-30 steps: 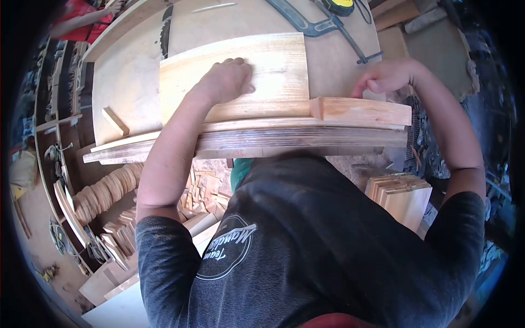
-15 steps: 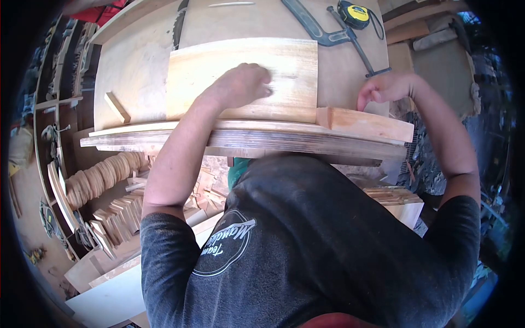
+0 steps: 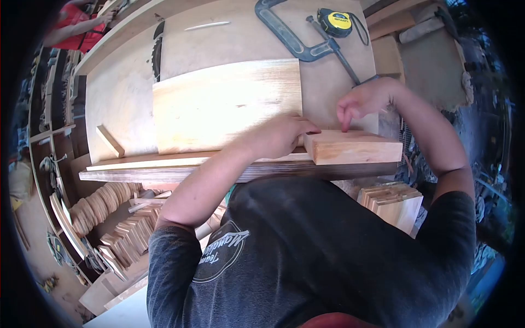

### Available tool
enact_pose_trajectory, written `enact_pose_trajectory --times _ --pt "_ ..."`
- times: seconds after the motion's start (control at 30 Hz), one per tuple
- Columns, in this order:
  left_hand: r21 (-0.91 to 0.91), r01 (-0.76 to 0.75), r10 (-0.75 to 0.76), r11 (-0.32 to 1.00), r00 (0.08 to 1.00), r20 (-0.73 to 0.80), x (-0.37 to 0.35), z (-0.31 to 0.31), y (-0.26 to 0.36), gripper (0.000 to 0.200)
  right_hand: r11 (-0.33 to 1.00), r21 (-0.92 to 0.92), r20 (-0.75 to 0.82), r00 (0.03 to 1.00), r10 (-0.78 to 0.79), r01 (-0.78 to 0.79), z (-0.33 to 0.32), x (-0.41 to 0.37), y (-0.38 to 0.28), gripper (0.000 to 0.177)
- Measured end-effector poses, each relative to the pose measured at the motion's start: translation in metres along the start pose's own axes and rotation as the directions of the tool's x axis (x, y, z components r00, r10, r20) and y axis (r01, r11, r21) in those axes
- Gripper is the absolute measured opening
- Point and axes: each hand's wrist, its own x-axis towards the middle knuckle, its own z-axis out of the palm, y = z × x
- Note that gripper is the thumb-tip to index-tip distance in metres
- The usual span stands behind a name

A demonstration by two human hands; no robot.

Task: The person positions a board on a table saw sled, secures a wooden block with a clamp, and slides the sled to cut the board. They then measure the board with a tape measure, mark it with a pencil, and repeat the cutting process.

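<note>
Board (image 3: 227, 106) lies flat on the worktop (image 3: 120, 93), stiff and fairly light, we judge; best taken by its edges. Left grip (image 3: 279, 136) rests loosely curled on its near right corner, clasping nothing. Right grip (image 3: 363, 101), unclenched, presses fingertips onto the solid block (image 3: 355, 147) alongside.

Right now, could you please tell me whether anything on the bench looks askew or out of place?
Only small things: a wood offcut lies diagonally, alone, at the left of the bench, and the block touched by the right hand sits at the very near edge. Nothing looks damaged.
</note>
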Motion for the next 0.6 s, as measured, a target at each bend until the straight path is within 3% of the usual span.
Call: enact_pose_trajectory --times 0.07,0.1,0.13,0.17,0.2,0.33,0.43,0.5,0.53,0.6 --pt "0.014 0.023 -0.023 1.000 0.999 0.032 0.002 -0.002 -0.002 0.049 0.999 0.031 -0.023 0.999 -0.033 0.034 -0.003 0.006 -0.004 0.070" --pt "0.027 0.045 -0.046 0.999 0.997 0.058 0.003 -0.002 -0.002 0.049 0.975 -0.218 -0.293 0.956 -0.025 -0.042 -0.005 0.010 -0.012 0.066" --pt "0.015 0.047 -0.048 0.999 0.997 0.065 0.004 -0.003 -0.001 0.049 0.888 -0.421 -0.533 0.843 -0.080 -0.182 -0.007 0.011 -0.013 0.063" --pt "0.025 0.016 -0.017 1.000 0.999 0.048 0.004 -0.005 0.001 0.048 0.728 -0.656 -0.612 0.706 -0.357 -0.200 -0.014 0.021 0.004 0.061" --pt "0.036 -0.016 0.015 0.999 0.999 0.033 0.004 -0.005 0.001 0.047 0.507 -0.816 -0.570 0.535 -0.623 -0.279 -0.021 0.031 0.021 0.061" --pt "0.035 0.045 -0.047 0.998 0.997 0.057 0.005 -0.004 -0.001 0.046 0.452 -0.817 -0.574 0.576 -0.582 -0.358 -0.038 0.054 0.015 0.060" --pt "0.015 -0.014 0.014 1.000 0.999 0.031 0.004 -0.004 -0.004 0.047 0.388 -0.821 -0.570 0.626 -0.532 -0.418 -0.047 0.061 0.007 0.061" --pt "-0.029 0.009 -0.007 1.000 0.998 0.066 0.004 -0.007 -0.001 0.046 0.454 -0.797 -0.604 0.524 -0.601 -0.398 -0.052 0.061 0.004 0.059" --pt "-0.017 0.003 -0.002 1.000 0.999 0.052 0.005 -0.009 0.001 0.046 0.438 -0.803 -0.595 0.523 -0.610 -0.403 -0.057 0.061 0.002 0.059" --pt "-0.033 0.035 -0.032 0.999 0.996 0.088 0.004 -0.011 0.004 0.047 0.459 -0.736 -0.675 0.583 -0.452 -0.497 -0.066 0.062 -0.003 0.055"
